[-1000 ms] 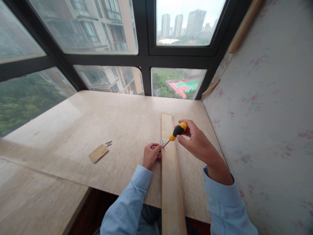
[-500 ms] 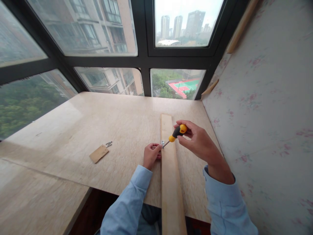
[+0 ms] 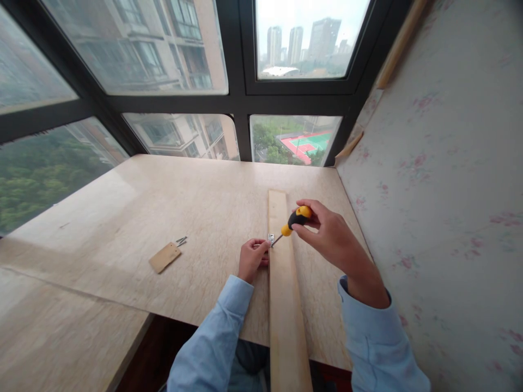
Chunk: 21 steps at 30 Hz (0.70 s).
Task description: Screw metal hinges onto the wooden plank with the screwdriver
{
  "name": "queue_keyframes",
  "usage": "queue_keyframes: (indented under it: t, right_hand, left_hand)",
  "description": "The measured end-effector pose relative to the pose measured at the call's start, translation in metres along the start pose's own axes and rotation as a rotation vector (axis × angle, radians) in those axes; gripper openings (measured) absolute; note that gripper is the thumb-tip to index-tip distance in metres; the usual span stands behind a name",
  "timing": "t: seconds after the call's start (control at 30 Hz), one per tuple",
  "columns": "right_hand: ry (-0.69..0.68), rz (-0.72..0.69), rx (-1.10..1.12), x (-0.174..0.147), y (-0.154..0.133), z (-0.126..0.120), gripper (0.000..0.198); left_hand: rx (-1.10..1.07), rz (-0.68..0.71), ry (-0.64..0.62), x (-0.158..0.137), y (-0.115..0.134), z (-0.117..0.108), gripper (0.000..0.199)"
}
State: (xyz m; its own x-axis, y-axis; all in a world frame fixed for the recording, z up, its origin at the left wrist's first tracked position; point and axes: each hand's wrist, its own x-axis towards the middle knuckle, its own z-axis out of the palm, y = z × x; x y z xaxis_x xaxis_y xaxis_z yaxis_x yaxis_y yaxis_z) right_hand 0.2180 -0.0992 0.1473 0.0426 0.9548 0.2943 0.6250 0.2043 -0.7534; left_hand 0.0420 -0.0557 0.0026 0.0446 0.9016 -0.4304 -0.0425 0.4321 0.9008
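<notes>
My right hand (image 3: 322,231) is closed around the yellow and black handle of a screwdriver (image 3: 297,219). The shaft slants down to the left, its tip at a small metal bracket (image 3: 271,238) on the left edge of a long wooden board (image 3: 286,305). My left hand (image 3: 252,258) is pinched at that edge, fingertips against the bracket beside the screwdriver tip. Whether a screw sits between the fingers is too small to see. The board lies lengthwise on the stone-look ledge, its near end reaching past the front edge towards me.
On the marbled ledge (image 3: 204,201) to the left lies a small brown wooden piece (image 3: 165,257) with several screws or nails (image 3: 182,240) at its corner. Dark-framed windows (image 3: 241,103) close off the back. A flower-patterned wall (image 3: 441,218) stands close on the right.
My right hand's fingers have shifted slightly on the screwdriver handle, which has turned a little. The left hand, bracket and board stay in place; the view has moved very slightly.
</notes>
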Motion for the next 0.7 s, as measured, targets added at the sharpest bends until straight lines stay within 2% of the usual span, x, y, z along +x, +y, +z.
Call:
queue_keyframes:
  t: [0.13,0.23,0.33,0.47,0.6,0.7]
  right_hand:
    - [-0.082,-0.063,0.069,-0.006,0.001,0.003,0.052]
    - [-0.013,-0.014,-0.053,-0.005,0.0,0.009,0.068]
    - [0.112,0.015,-0.193,-0.001,-0.001,0.011,0.06]
    - [0.107,-0.009,-0.169,-0.001,-0.001,0.004,0.033]
    - [-0.032,-0.064,0.041,-0.005,0.002,0.0,0.045]
    - [-0.052,-0.012,0.024,-0.005,0.003,0.002,0.058]
  left_hand:
    - [-0.003,-0.014,0.005,-0.001,0.002,0.0,0.031]
    - [-0.01,-0.019,-0.001,-0.001,0.002,0.0,0.031]
    - [-0.01,-0.017,-0.008,-0.001,0.002,0.0,0.032]
    - [-0.015,-0.013,-0.002,-0.001,0.002,0.001,0.031]
    - [-0.017,-0.008,0.001,-0.001,0.001,0.001,0.029]
    - [-0.016,0.003,0.003,-0.002,0.001,0.001,0.029]
